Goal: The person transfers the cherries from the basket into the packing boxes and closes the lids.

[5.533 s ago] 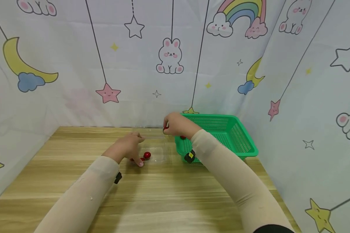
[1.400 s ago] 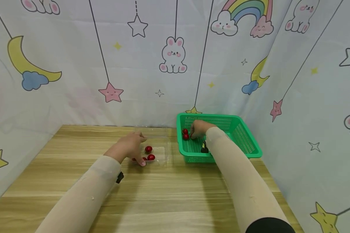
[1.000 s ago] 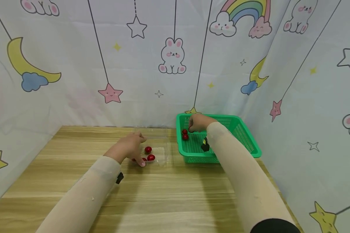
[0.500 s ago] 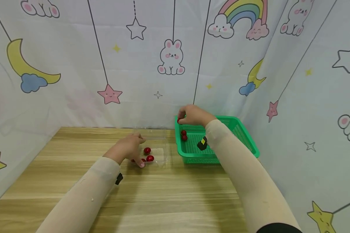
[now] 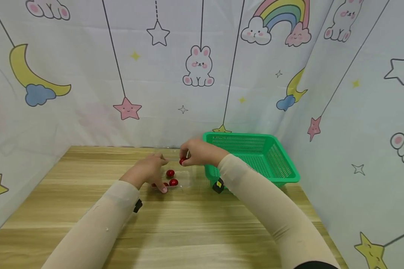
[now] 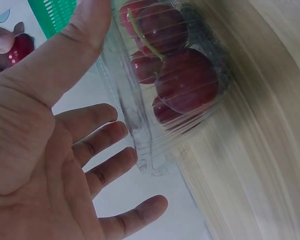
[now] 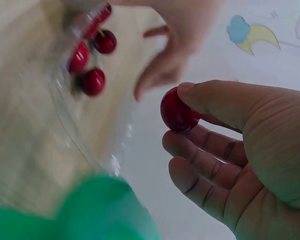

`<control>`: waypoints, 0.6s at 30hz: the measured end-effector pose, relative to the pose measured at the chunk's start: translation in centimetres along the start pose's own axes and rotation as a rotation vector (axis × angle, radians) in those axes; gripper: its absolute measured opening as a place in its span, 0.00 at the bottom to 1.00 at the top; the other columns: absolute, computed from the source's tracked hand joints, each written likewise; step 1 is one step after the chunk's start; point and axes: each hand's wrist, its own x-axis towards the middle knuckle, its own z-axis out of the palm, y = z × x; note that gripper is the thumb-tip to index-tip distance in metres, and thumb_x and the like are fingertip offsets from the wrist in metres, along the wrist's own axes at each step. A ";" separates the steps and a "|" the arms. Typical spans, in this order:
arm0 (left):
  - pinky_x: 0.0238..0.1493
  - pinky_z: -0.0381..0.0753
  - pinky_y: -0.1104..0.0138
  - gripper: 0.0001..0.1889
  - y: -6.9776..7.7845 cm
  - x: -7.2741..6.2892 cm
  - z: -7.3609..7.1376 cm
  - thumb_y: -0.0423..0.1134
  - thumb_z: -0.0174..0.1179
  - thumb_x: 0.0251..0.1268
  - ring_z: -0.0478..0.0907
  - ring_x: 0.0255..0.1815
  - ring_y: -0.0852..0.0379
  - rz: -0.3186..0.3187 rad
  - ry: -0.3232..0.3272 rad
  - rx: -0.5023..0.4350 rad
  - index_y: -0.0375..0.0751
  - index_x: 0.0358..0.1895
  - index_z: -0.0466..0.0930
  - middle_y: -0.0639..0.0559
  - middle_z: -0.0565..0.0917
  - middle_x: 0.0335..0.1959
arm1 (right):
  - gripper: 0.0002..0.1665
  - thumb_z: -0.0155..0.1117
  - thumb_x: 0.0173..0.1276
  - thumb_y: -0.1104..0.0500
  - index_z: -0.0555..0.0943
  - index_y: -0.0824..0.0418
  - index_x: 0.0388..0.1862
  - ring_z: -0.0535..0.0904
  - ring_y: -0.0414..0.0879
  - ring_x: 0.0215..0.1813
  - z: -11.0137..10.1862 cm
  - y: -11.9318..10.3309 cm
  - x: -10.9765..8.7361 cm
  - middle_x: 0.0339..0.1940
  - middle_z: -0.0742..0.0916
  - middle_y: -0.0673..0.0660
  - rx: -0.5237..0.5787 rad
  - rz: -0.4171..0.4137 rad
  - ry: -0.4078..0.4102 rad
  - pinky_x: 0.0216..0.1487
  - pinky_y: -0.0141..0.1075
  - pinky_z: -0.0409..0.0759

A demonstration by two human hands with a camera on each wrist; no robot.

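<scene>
The right hand (image 5: 202, 152), fingers (image 7: 195, 157) pinching a cherry (image 7: 177, 111), has swung toward eight o'clock, bringing it off the basket (image 5: 242, 141) to the box (image 5: 184, 178) by the left hand's (image 5: 144, 170) outstretched fingers.

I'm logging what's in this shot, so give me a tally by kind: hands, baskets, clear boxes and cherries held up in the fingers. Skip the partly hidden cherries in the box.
Left hand and right hand: 2
Green basket: 1
Clear box: 1
Held cherry: 1
Total: 5
</scene>
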 end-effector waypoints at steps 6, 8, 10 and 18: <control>0.77 0.81 0.36 0.65 -0.1 0.2 0.1 0.58 0.94 0.44 0.71 0.82 0.33 0.000 -0.003 0.021 0.41 0.88 0.71 0.39 0.71 0.84 | 0.05 0.77 0.81 0.58 0.91 0.56 0.51 0.91 0.44 0.54 3.0 -1.0 1.3 0.51 0.94 0.52 -0.046 -0.014 -0.029 0.58 0.36 0.91; 0.77 0.81 0.36 0.65 -0.2 0.2 0.2 0.58 0.95 0.44 0.71 0.82 0.34 0.000 -0.001 0.022 0.42 0.88 0.71 0.39 0.72 0.84 | 0.05 0.77 0.81 0.57 0.91 0.55 0.51 0.89 0.42 0.52 3.9 -1.3 1.6 0.50 0.93 0.50 -0.057 -0.012 -0.041 0.56 0.34 0.90; 0.77 0.81 0.35 0.66 -0.2 0.2 0.2 0.58 0.95 0.43 0.71 0.82 0.33 0.001 0.003 0.021 0.43 0.88 0.71 0.39 0.72 0.84 | 0.05 0.78 0.80 0.57 0.91 0.55 0.51 0.88 0.40 0.50 4.5 -1.5 1.9 0.50 0.93 0.49 -0.068 -0.014 -0.051 0.55 0.33 0.89; 0.76 0.81 0.35 0.64 -0.2 0.2 0.1 0.57 0.95 0.45 0.70 0.83 0.34 0.010 0.016 0.021 0.45 0.88 0.71 0.40 0.72 0.84 | 0.06 0.79 0.79 0.58 0.93 0.55 0.51 0.87 0.39 0.46 6.2 -1.5 2.8 0.46 0.94 0.47 -0.065 -0.049 -0.057 0.52 0.31 0.87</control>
